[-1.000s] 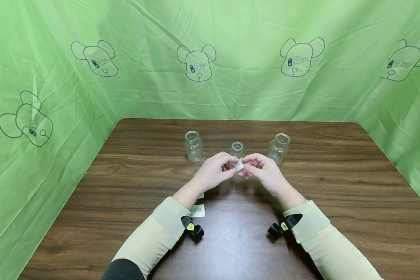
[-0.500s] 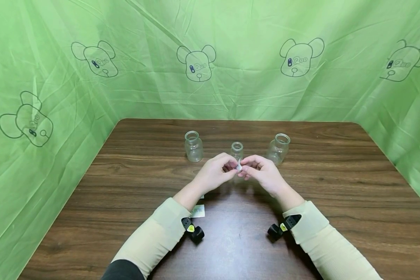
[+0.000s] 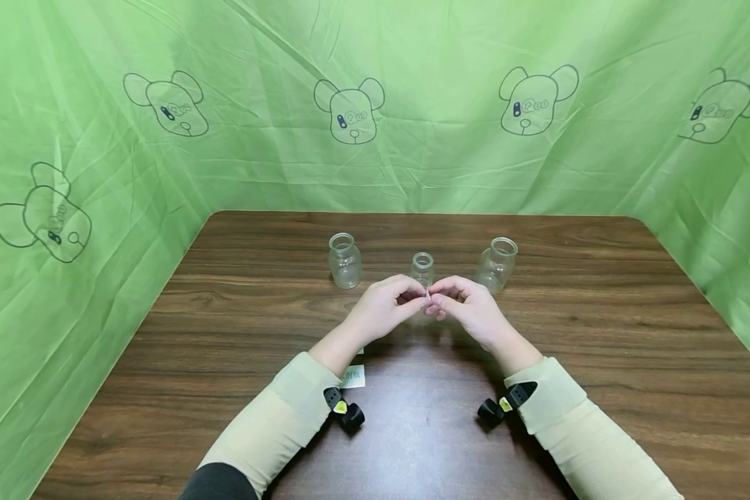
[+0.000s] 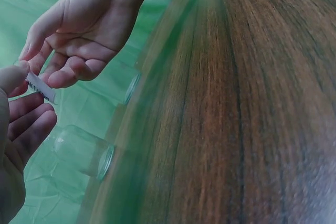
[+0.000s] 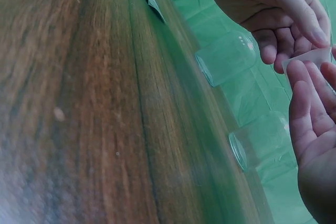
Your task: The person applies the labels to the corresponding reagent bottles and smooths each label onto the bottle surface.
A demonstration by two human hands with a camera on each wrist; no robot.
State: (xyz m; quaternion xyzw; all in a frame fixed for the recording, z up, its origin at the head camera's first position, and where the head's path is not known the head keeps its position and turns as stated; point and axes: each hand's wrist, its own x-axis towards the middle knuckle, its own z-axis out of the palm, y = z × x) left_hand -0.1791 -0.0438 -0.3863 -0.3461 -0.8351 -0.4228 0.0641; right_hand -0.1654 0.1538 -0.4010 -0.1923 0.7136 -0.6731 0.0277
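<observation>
A small white paper label [image 4: 41, 87] with printed characters is held between the two hands, thin and nearly edge-on in the head view. My left hand [image 3: 384, 305] pinches it between thumb and fingers. From the other side, the thumb and forefinger of my right hand [image 3: 470, 310] pinch its edge. Just behind the fingertips stands a small clear glass bottle [image 3: 422, 267], its lower part hidden by the hands. In the right wrist view the label [image 5: 314, 56] shows a pale, blank side.
A wider clear glass jar [image 3: 346, 264] stands to the left, and another glass jar [image 3: 497, 265] to the right behind the right hand. Two more labels lie by the left forearm: one printed label [image 3: 355, 376] and a partly hidden label [image 3: 360, 351]. Green cloth [image 3: 425, 167] surrounds the wooden table [image 3: 600, 312].
The label has turned from showing its printed face to nearly edge-on in the head view. Both hands stay almost in place, with their fingertips slightly closer together.
</observation>
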